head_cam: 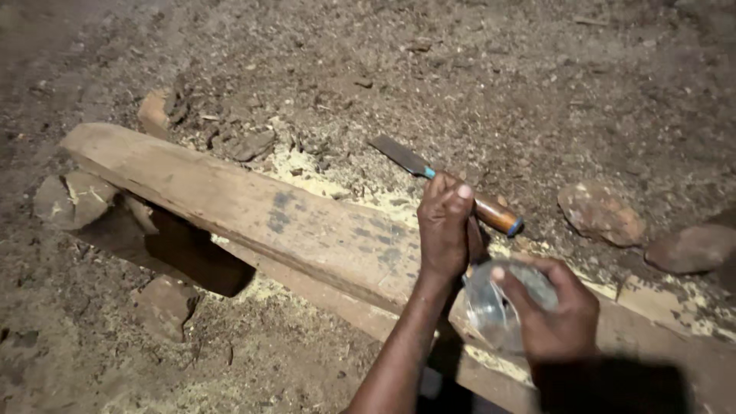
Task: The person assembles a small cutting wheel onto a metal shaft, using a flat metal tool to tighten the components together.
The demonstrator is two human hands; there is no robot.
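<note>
The left hand (447, 224) gripped a flat steel chisel with wooden handle (441, 182) mid-handle, above the long weathered timber beam (253, 211). The right hand (553, 314) clasped a clear, crumpled plastic bottle (498, 303) near the beam's edge; probably light, yielding and slippery, best held around its body. Both wrists were bent inward.

There are two hands: a left hand (447, 222) and a right hand (553, 310). One chisel (445, 188). One clear bottle (494, 303). One long plank (253, 211). Two rocks at three o'clock (602, 213) (692, 248). One stone at nine o'clock (69, 201).
</note>
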